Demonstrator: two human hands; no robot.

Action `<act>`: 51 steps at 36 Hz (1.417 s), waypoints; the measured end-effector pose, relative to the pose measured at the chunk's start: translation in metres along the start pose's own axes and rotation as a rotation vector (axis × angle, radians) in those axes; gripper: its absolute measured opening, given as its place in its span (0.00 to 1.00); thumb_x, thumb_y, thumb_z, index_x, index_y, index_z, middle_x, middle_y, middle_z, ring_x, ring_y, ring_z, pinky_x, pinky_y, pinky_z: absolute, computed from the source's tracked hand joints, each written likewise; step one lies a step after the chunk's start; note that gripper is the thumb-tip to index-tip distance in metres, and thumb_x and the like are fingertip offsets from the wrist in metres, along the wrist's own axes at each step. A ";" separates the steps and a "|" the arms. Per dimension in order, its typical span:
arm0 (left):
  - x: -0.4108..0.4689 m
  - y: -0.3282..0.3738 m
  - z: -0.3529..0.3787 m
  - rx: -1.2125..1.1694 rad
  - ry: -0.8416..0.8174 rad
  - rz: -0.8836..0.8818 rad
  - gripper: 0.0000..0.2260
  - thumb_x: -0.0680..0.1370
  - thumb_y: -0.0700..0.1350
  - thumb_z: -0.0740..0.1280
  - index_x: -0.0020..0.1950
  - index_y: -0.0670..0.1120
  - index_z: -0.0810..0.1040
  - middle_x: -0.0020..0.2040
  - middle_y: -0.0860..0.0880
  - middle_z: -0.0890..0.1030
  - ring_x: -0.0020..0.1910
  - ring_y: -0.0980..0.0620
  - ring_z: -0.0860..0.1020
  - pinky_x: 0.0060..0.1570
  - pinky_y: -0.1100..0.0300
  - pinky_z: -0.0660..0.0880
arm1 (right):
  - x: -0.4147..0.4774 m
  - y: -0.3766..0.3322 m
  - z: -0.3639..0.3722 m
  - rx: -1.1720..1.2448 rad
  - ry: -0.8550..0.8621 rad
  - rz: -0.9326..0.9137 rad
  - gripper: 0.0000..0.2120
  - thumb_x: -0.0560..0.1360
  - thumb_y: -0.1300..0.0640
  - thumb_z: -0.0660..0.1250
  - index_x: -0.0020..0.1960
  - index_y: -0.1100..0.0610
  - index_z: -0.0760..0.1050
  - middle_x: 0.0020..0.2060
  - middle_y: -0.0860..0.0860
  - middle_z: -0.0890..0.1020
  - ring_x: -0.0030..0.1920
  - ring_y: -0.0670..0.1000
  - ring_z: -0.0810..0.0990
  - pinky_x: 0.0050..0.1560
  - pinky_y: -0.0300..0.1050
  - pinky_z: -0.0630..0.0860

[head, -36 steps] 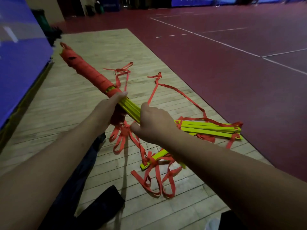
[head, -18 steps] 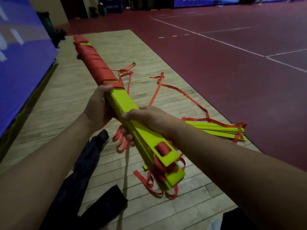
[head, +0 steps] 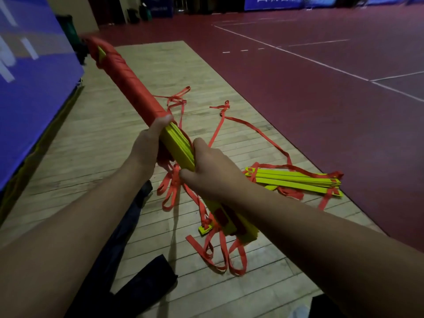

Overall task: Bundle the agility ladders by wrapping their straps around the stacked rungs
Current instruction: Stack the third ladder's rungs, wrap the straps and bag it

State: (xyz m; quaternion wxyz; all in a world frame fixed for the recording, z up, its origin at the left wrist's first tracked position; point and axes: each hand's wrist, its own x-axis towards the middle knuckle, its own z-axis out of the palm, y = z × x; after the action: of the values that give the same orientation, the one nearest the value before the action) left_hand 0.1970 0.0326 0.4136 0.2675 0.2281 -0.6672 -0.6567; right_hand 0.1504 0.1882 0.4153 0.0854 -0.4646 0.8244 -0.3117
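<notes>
The stack of rungs [head: 177, 145] slants from upper left to lower centre, off the floor [head: 103, 125]. Its far half is bound in red strap [head: 128, 81]; the near half is bare, loose straps [head: 171, 193] dangling. The left grip [head: 149, 143] clasps the stack at the wrap's edge, the right grip [head: 211, 171] just below it. A second ladder [head: 293, 180] at centre right lies unbundled: I judge under half done

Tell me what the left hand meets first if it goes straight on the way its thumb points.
The red strap wrapping: the left hand grips the stacked rungs with its thumb tip at the wrap's near edge, apparently touching it.
</notes>
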 end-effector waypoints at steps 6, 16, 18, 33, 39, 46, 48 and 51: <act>0.001 0.004 -0.013 -0.182 -0.163 0.128 0.11 0.71 0.55 0.65 0.39 0.50 0.81 0.36 0.49 0.80 0.34 0.50 0.78 0.37 0.55 0.68 | 0.004 0.007 -0.011 0.715 -0.336 0.221 0.24 0.78 0.42 0.69 0.62 0.59 0.70 0.50 0.55 0.82 0.49 0.55 0.84 0.53 0.51 0.82; 0.006 0.006 -0.023 -0.126 -0.314 0.042 0.31 0.66 0.69 0.71 0.50 0.42 0.77 0.43 0.46 0.82 0.40 0.50 0.82 0.40 0.58 0.79 | 0.000 0.004 -0.020 1.098 -0.570 0.286 0.23 0.79 0.48 0.68 0.62 0.65 0.70 0.42 0.58 0.82 0.40 0.55 0.84 0.47 0.49 0.84; 0.009 0.005 -0.029 0.059 -0.334 -0.095 0.40 0.62 0.76 0.68 0.57 0.43 0.77 0.47 0.46 0.85 0.47 0.47 0.85 0.45 0.53 0.81 | 0.002 0.003 -0.029 0.812 -0.368 0.293 0.23 0.76 0.42 0.70 0.53 0.63 0.77 0.36 0.54 0.83 0.32 0.50 0.83 0.36 0.41 0.81; 0.005 -0.007 -0.002 0.242 -0.059 -0.228 0.30 0.68 0.69 0.71 0.51 0.43 0.79 0.43 0.41 0.83 0.34 0.45 0.80 0.42 0.52 0.77 | -0.001 0.014 0.010 -0.182 0.091 0.096 0.25 0.76 0.43 0.72 0.62 0.56 0.66 0.45 0.48 0.72 0.43 0.49 0.73 0.40 0.43 0.68; 0.001 0.003 -0.006 0.029 0.000 -0.004 0.25 0.62 0.66 0.70 0.48 0.48 0.78 0.37 0.53 0.82 0.39 0.50 0.82 0.43 0.52 0.78 | 0.003 0.011 -0.006 0.493 -0.240 0.192 0.26 0.74 0.50 0.75 0.64 0.53 0.63 0.52 0.51 0.78 0.48 0.52 0.82 0.46 0.45 0.81; -0.002 0.002 -0.013 -0.036 -0.189 0.069 0.18 0.69 0.60 0.69 0.47 0.48 0.75 0.31 0.57 0.80 0.33 0.57 0.80 0.38 0.58 0.75 | 0.000 0.010 -0.004 0.783 -0.430 0.275 0.16 0.77 0.60 0.69 0.61 0.64 0.72 0.40 0.58 0.82 0.37 0.54 0.83 0.38 0.47 0.82; 0.002 0.002 -0.021 0.000 -0.238 0.008 0.28 0.65 0.68 0.72 0.52 0.48 0.76 0.36 0.56 0.83 0.39 0.55 0.83 0.43 0.54 0.78 | 0.004 0.008 -0.007 0.680 -0.335 0.248 0.13 0.76 0.59 0.69 0.57 0.65 0.75 0.39 0.57 0.81 0.35 0.52 0.82 0.36 0.47 0.82; 0.008 0.001 -0.032 0.161 -0.343 -0.132 0.46 0.52 0.80 0.70 0.60 0.52 0.75 0.52 0.50 0.86 0.52 0.48 0.84 0.50 0.48 0.80 | 0.006 0.008 -0.013 0.522 -0.242 0.233 0.10 0.77 0.56 0.70 0.52 0.61 0.74 0.37 0.55 0.80 0.33 0.51 0.81 0.30 0.41 0.79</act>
State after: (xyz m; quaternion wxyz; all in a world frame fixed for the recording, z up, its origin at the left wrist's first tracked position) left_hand 0.2122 0.0037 0.4153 0.0874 0.1769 -0.7370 -0.6464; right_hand 0.1361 0.1913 0.4216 0.3344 -0.3632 0.7480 -0.4436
